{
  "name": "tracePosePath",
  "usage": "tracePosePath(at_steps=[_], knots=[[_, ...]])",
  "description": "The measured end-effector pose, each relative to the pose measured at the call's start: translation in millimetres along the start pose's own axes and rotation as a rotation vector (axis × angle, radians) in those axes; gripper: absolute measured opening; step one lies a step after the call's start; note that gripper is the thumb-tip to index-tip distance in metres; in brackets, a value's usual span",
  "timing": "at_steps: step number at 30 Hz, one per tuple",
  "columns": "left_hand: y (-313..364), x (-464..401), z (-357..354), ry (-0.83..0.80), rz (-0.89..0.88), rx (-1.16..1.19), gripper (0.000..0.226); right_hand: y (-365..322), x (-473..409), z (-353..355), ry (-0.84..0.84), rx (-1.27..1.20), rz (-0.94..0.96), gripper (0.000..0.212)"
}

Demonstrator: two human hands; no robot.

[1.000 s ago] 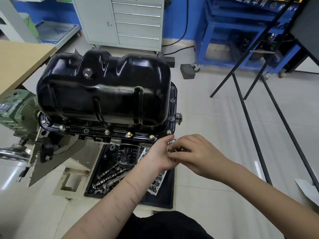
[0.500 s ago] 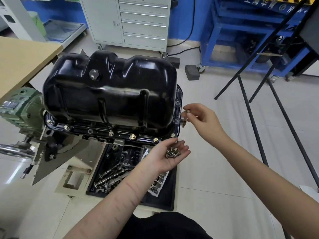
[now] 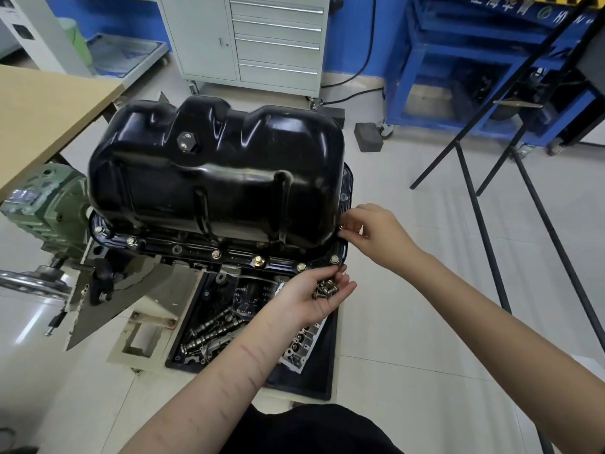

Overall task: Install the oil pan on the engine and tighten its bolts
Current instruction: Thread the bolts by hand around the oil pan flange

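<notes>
**A:** Sitting upside-down-engine style here: black oil pan point(image 3: 216, 178) already down on the engine point(image 3: 49, 208), flange lined up, a row of bolts point(image 3: 258, 259) along the near edge. Left hand point(image 3: 311, 296) cupping a small pile of loose bolts point(image 3: 324, 287) in the palm, fingers curling up around them. Right hand point(image 3: 376, 234) pinching one bolt at the right-side flange, apparently starting it into a hole. Exact hole hidden behind the fingertips.

**B:** Looking good. Judging by the stamped steel: stiff but thin, probably light enough, likely denting or warping at the flange if cranked unevenly. Glossy too, maybe oily, so slippery. Better gripping by the flange rim than the smooth belly. Bolts being tiny and easy to drop into the parts tray point(image 3: 327, 371) below. Starting all by fingers first, tightening later.
</notes>
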State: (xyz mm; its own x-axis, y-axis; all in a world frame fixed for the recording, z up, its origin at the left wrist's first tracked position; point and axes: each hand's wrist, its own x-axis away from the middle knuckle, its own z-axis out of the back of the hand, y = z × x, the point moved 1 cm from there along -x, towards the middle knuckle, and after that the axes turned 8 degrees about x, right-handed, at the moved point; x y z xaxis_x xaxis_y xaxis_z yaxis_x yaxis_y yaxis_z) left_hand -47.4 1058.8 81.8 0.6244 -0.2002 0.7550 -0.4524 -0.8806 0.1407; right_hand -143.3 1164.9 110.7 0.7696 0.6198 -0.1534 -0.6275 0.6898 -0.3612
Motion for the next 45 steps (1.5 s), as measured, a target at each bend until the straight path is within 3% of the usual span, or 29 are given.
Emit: tracePosePath(at_steps=[4, 17, 22, 26, 33, 40, 45], knots=[[0.0, 0.2, -0.6, -0.007, 0.009, -0.004, 0.021, -1.7, -2.4, -1.8, -0.025, 0.101, 0.044, 0.017], [-0.6, -2.0, 1.3, -0.014, -0.007, 0.001, 0.024, -6.6, 4.5, -9.8, 0.106, -0.035, -0.051, 0.012], [-0.6, -2.4, 1.8, -0.015, -0.014, -0.007, 0.018, -7.4, 2.8, -9.0, 0.083, -0.04, -0.076, 0.012], [-0.6, -3.1, 2.4, -0.027, -0.01, -0.016, 0.017, -6.0, 3.3, -6.4, 0.002, 0.067, -0.016, 0.018], [-0.9, -3.2, 2.2, -0.03, -0.015, -0.024, 0.018, -12.3, 4.3, 0.7, 0.039, 0.328, 0.119, 0.02], [-0.5, -1.7, 2.0, -0.039, -0.02, -0.021, 0.016, -8.5, 5.9, -0.8, 0.017, 0.406, 0.141, 0.026], [-1.1, -1.8, 1.5, -0.036, -0.02, -0.023, 0.018, -17.7, 5.7, 6.3, 0.016, 0.408, 0.177, 0.016]])
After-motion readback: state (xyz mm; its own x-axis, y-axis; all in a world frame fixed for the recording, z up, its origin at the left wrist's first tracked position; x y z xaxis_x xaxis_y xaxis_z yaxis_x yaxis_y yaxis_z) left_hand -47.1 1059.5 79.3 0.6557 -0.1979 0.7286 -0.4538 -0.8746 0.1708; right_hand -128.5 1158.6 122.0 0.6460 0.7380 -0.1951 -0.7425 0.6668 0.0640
